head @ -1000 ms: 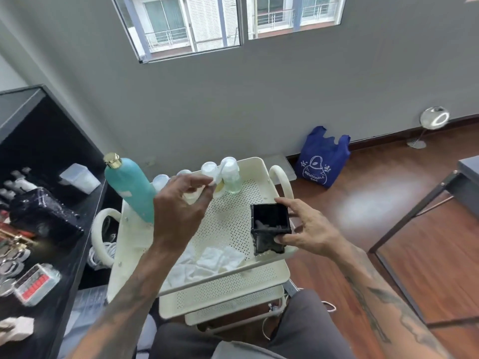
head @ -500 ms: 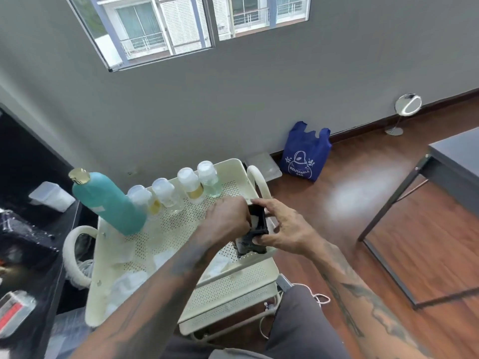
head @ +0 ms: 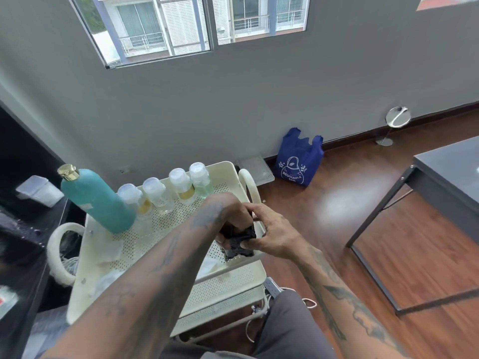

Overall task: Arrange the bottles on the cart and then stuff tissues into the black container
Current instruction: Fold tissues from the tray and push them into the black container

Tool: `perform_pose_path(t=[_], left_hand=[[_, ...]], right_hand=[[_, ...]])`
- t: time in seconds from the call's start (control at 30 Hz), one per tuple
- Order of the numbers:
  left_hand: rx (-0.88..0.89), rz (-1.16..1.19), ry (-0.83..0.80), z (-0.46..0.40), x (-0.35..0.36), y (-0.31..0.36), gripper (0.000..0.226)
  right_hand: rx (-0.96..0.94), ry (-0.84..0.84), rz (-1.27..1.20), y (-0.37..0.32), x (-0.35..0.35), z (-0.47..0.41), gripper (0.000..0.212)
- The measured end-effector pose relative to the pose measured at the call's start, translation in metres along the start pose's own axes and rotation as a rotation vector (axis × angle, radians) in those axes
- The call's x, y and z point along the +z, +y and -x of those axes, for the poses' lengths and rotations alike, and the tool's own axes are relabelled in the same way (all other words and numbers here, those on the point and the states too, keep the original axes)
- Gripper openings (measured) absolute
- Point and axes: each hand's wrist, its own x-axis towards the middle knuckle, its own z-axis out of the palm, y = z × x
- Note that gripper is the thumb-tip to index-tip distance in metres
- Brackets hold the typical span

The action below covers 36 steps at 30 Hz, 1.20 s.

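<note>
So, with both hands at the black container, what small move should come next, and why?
Probably the left hand should pull out and reach for a tissue on the cart. It sits over the black container, which the right hand holds at the cart's right edge. The bottles already stand in a row at the back, and tissues still lie loose on the tray.

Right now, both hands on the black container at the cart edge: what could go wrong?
1. The black container sits at the near right rim of the cart. A hard push from the left hand could tip it off, though the right hand steadies it.
2. The left forearm crosses the tray near the teal bottle and the small bottles; pulling back carelessly might knock them.
</note>
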Motion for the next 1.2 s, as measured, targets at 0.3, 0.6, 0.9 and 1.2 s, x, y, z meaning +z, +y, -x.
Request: perform_pose_path(t=[0.3, 0.6, 0.9, 1.2], left_hand=[[0.653, 0.631, 0.473, 0.043, -0.001, -0.12, 0.016], [0.249, 0.494, 0.62, -0.038, 0.127, -0.22, 0.041], [0.232, 0.448, 0.698, -0.066, 0.134, -0.218, 0.046], [0.292, 0.573, 0.887, -0.074, 0.139, -0.227, 0.03]], right_hand=[[0.072, 0.012, 0.05, -0.002, -0.015, 0.004, 0.089], [0.031, 0.102, 0.339, -0.043, -0.011, 0.03, 0.092], [0.078, -0.235, 0.554, -0.105, 0.117, -0.018, 0.034], [0.328, -0.152, 0.657, -0.077, 0.158, -0.059, 0.034]])
